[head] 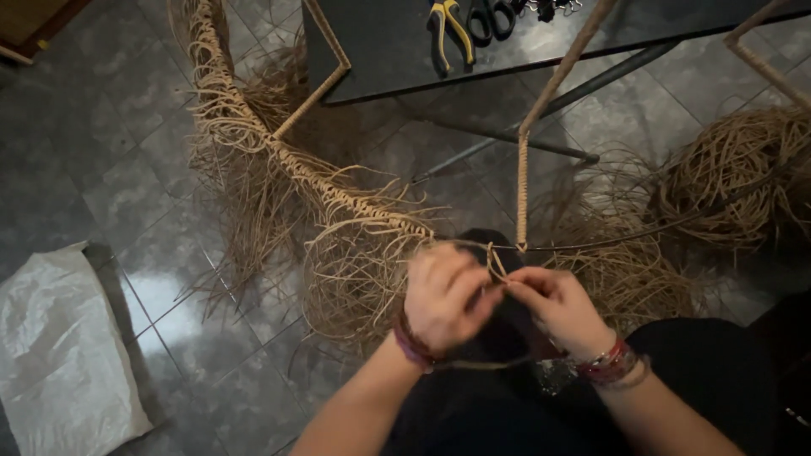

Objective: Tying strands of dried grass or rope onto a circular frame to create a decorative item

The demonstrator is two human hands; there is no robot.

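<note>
Two hands meet at the middle of the view, working the same tan strand point(497, 263); the left hand point(441, 297) has its fingers point(463, 285) curled shut over the strand, and the right hand point(557, 306) pinches it between thumb and forefinger, fingertips point(517, 287) nearly touching those of the left; the strand loops up just above and between the two sets of fingers, close to where an upright wrapped rod point(522, 190) comes down to a dark bar point(608, 239) running off to the right of the fingers. From the left hand's fingers a wrapped frame rail point(338, 196) climbs away up and to the left, loose fibre ends point(253, 211) hanging from it in a thick fringe; below and left of the fingers more loose fibre point(346, 287) bunches on the tiled floor point(110, 143). Well off to the right of the fingers lies a tangled coil of fibre point(735, 169). Far above the fingers, a dark surface point(380, 51) carries yellow-handled pliers point(448, 29) and black scissors point(490, 17). Well to the left of the fingers, a pale plastic sack point(59, 346) lies on the floor. Both wrists wear red bands point(610, 361).
</note>
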